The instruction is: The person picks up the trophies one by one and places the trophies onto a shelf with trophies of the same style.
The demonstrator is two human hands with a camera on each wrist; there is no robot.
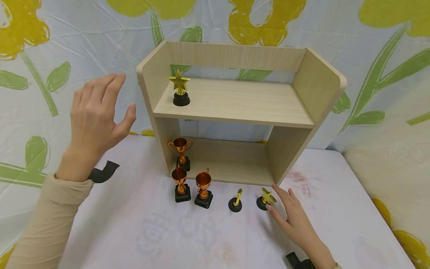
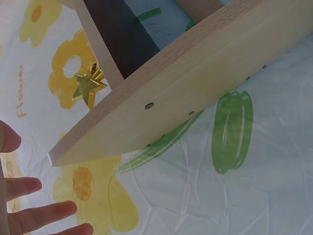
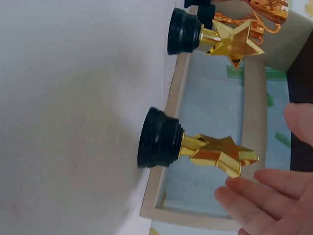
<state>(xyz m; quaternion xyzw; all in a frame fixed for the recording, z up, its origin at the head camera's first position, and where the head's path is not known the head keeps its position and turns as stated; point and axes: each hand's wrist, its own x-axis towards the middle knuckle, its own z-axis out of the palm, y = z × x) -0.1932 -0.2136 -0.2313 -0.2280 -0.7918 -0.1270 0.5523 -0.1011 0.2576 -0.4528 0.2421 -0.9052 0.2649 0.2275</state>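
Note:
My left hand (image 1: 95,112) is raised at the left of the wooden shelf, its fingers extended and nothing in them. In the left wrist view its fingers (image 2: 44,213) appear near the shelf's outer side panel. My right hand (image 1: 297,222) reaches to a gold star trophy (image 3: 159,139) with a round black base, standing on the table at the right. Thumb and fingers are spread around its star, fingertips right at the points. Left of it stands another gold star trophy (image 1: 235,204), turned edge-on in the head view.
The two-tier wooden shelf (image 1: 231,101) bears a gold star trophy (image 1: 181,99) at upper left and a bronze cup trophy (image 1: 180,145) at lower left. Two more bronze cups, one left (image 1: 181,193) and one right (image 1: 203,200), stand before it. A flowered cloth (image 1: 100,37) hangs behind.

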